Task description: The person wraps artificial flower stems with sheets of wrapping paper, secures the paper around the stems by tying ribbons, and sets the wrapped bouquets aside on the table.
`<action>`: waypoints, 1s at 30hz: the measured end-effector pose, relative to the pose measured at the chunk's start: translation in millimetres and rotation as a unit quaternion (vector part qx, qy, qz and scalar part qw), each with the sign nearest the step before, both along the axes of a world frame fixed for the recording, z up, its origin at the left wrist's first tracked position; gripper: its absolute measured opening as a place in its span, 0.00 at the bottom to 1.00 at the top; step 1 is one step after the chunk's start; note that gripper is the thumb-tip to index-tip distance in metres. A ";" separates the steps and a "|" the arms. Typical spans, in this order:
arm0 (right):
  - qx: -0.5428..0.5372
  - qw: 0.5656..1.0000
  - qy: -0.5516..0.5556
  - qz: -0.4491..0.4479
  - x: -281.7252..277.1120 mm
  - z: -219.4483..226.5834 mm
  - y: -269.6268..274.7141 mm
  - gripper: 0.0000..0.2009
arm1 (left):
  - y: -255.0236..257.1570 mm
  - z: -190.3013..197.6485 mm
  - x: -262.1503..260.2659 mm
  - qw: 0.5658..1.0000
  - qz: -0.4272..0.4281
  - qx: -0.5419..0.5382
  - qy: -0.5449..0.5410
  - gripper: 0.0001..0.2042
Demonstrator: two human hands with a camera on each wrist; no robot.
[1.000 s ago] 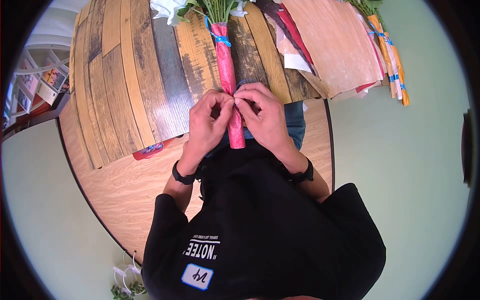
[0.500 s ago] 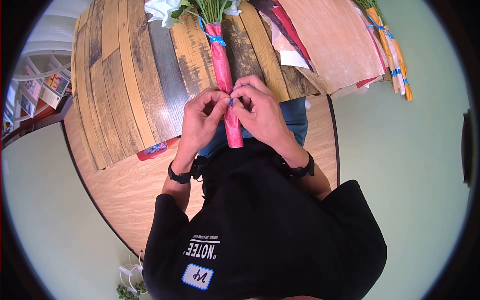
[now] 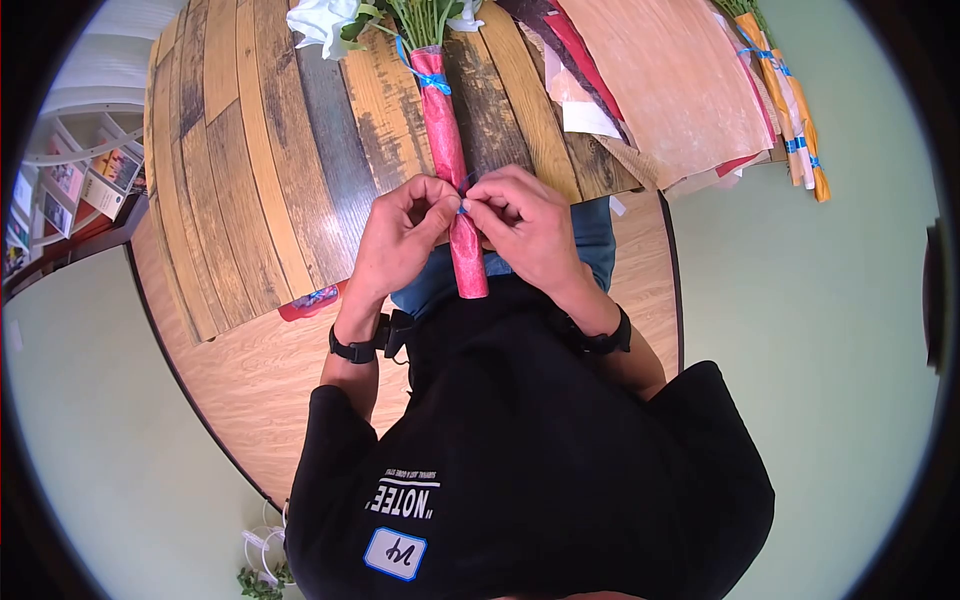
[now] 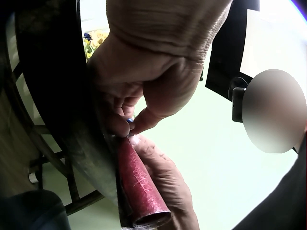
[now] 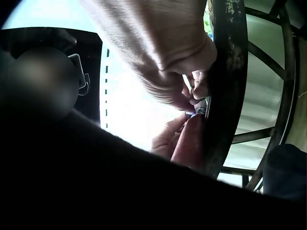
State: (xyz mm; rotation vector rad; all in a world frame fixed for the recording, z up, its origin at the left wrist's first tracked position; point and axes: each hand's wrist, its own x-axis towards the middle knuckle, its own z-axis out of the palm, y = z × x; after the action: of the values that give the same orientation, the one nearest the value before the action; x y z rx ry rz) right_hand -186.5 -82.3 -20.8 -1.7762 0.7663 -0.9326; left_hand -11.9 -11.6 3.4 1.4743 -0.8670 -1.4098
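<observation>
A bouquet wrapped in red paper (image 3: 445, 135) lies over the table's near edge, its green stems (image 3: 418, 18) and white flower (image 3: 325, 25) at the far end. One blue ribbon (image 3: 433, 82) is tied round the top of the wrap. Lower down, where the wrap is squeezed narrow, a bit of blue ribbon (image 3: 461, 208) shows between both thumbs. My left hand (image 3: 398, 240) pinches it from the left, thumb against forefinger. From the right, my right hand (image 3: 530, 228) pinches the ribbon too. The left wrist view shows the wrap's open lower end (image 4: 151, 218).
Large sheets of wrapping paper (image 3: 675, 85) lie stacked on the table (image 3: 250, 160) at the right. Beyond them, slim bundles in orange and white paper (image 3: 790, 120) overhang the right edge. A rack with pictures (image 3: 85, 165) stands at the left.
The wrap and both hands have shifted slightly left in the head view. My fingers stay at the lower ribbon, and the hands have drawn slightly apart since half a second ago.
</observation>
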 end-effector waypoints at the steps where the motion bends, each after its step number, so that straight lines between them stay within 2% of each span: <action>1: 0.001 1.000 0.000 0.000 1.0 0.0 0.2 0.06 | -0.7 1.2 -0.5 1.000 0.000 0.001 0.000 0.06; 3: -0.071 0.997 -0.004 -0.021 3.0 0.6 4.3 0.07 | -0.5 4.7 -3.5 1.000 0.017 0.004 -0.007 0.06; 9: -0.116 0.993 -0.005 -0.037 4.2 -3.0 8.3 0.08 | 0.9 5.1 -3.2 0.999 0.028 0.021 -0.004 0.06; 12: -0.107 0.993 0.005 -0.039 4.6 0.7 11.0 0.09 | -0.7 7.7 -4.7 0.999 0.043 0.029 0.011 0.06; 19: -0.122 0.991 0.022 -0.056 5.3 -1.9 14.0 0.07 | -2.8 6.5 1.7 0.999 0.020 0.025 0.030 0.07; 28: -0.146 0.987 0.012 -0.067 8.6 -2.9 16.6 0.08 | 1.5 7.2 -3.6 1.000 0.017 -0.007 -0.007 0.06; 30: -0.131 0.988 0.014 -0.084 10.4 -2.7 19.0 0.08 | 3.2 6.3 -4.0 0.999 0.009 -0.011 -0.045 0.06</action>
State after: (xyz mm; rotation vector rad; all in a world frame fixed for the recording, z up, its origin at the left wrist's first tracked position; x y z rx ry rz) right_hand -176.1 -63.3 -23.4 -1.9786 0.8533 -1.1662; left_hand -15.9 -8.5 9.7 1.5349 -0.9202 -1.3243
